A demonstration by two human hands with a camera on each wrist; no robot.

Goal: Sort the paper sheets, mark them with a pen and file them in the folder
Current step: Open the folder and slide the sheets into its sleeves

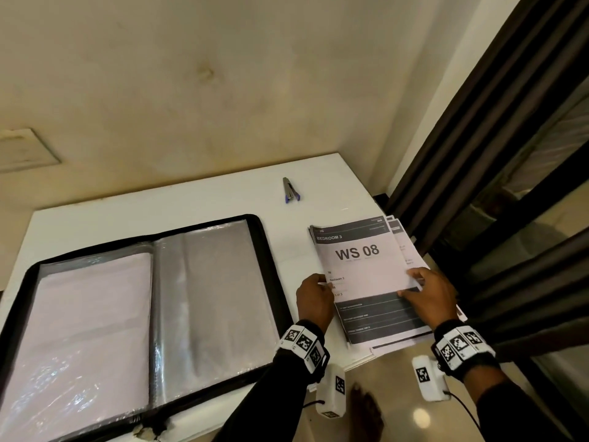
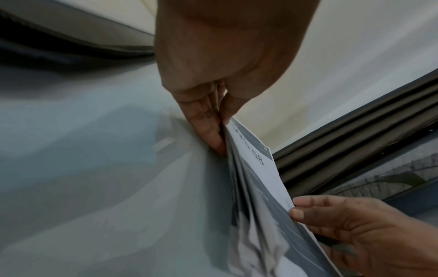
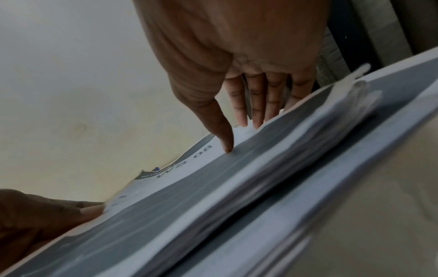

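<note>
A stack of paper sheets (image 1: 360,260) lies at the right of the white table (image 1: 191,202); the top sheet reads "BEDROOM 3, WS 08". My left hand (image 1: 314,298) pinches the stack's left edge, thumb above and fingers below, as the left wrist view (image 2: 213,131) shows. My right hand (image 1: 427,295) holds the right edge, with its thumb (image 3: 225,142) pressed on the top sheet and straight fingers behind the edge. A black zip folder (image 1: 264,250) lies open at the left, showing clear sleeves. A grey pen (image 1: 290,190) with a blue end lies at the back.
Dark curtains (image 1: 478,154) and a window frame stand close to the right of the table. A cream wall runs behind it. The stack sits by the table's front right corner, and the lower sheets reach over the edge above a glossy floor (image 1: 398,409).
</note>
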